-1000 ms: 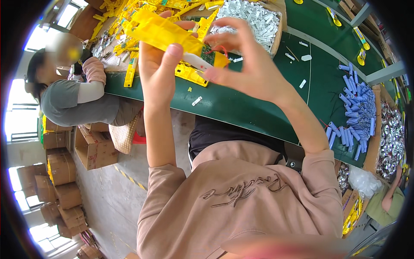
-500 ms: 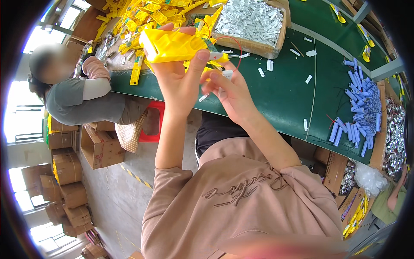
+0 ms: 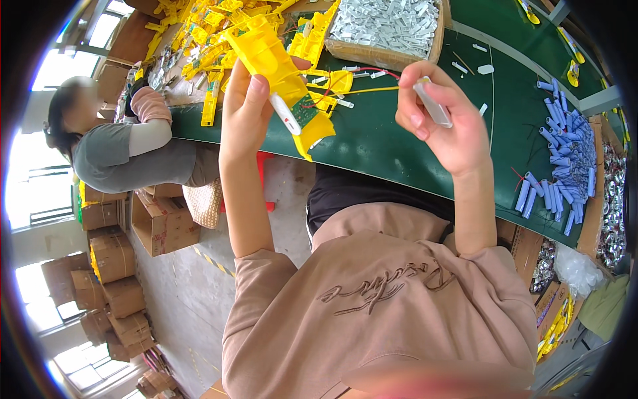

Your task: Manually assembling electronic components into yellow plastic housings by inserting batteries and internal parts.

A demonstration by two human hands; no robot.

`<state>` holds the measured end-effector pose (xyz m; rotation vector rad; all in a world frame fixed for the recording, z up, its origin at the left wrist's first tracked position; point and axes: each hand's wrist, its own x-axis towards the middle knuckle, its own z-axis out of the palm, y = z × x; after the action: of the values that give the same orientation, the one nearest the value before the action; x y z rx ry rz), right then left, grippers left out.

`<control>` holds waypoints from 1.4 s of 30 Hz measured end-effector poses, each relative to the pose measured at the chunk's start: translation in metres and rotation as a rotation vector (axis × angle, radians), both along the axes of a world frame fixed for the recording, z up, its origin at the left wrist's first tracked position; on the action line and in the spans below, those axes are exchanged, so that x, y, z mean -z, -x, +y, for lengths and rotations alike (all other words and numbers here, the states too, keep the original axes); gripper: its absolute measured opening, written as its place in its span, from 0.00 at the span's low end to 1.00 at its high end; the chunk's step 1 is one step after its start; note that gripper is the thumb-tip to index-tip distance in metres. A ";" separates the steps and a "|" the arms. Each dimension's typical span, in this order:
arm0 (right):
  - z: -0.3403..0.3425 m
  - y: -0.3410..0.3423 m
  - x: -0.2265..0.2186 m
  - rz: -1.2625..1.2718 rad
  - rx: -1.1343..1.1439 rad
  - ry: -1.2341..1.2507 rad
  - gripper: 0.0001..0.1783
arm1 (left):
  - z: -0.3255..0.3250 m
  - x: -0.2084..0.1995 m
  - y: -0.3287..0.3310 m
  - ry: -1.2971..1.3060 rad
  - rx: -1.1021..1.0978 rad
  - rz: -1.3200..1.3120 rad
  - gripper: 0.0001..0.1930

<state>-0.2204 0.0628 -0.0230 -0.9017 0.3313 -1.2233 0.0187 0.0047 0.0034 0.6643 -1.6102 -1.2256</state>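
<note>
My left hand [image 3: 247,110] grips a yellow plastic housing [image 3: 269,56], tilted with its hollow side showing. At its lower end sit a green circuit board [image 3: 304,114] and a white oblong switch piece [image 3: 286,114] with a red mark. My right hand [image 3: 458,126], raised over the bench, pinches a translucent white plastic piece [image 3: 435,106]. A thin yellow wire [image 3: 375,90] stretches between the two hands, and a red wire loops near the board. What the right fingers do with the wire's end is hard to make out.
A carton [image 3: 392,58] of small white parts stands at the back of the green bench [image 3: 372,136]. Yellow housings [image 3: 206,46] are piled at the back left; blue cylinders [image 3: 561,159] with wires lie at the right. Another person [image 3: 126,146] works at the left.
My right hand has moved right, away from the housing, with the white piece now plainly visible in it. My left hand has turned the housing so its board and hollow side show.
</note>
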 end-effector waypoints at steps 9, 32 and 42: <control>0.011 0.009 0.022 -0.670 -0.347 -0.008 0.24 | -0.006 0.010 0.012 -0.102 -0.001 0.132 0.22; -0.022 0.028 0.004 0.524 0.576 0.213 0.14 | 0.011 0.046 0.051 -0.201 0.036 0.010 0.17; -0.019 -0.013 0.018 0.409 0.440 -0.121 0.18 | 0.025 0.060 0.073 -0.120 0.105 -0.222 0.21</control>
<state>-0.2074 0.0436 -0.0412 -1.0026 0.9617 -1.3928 -0.0541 0.0299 -0.0561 0.8239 -1.7827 -1.3729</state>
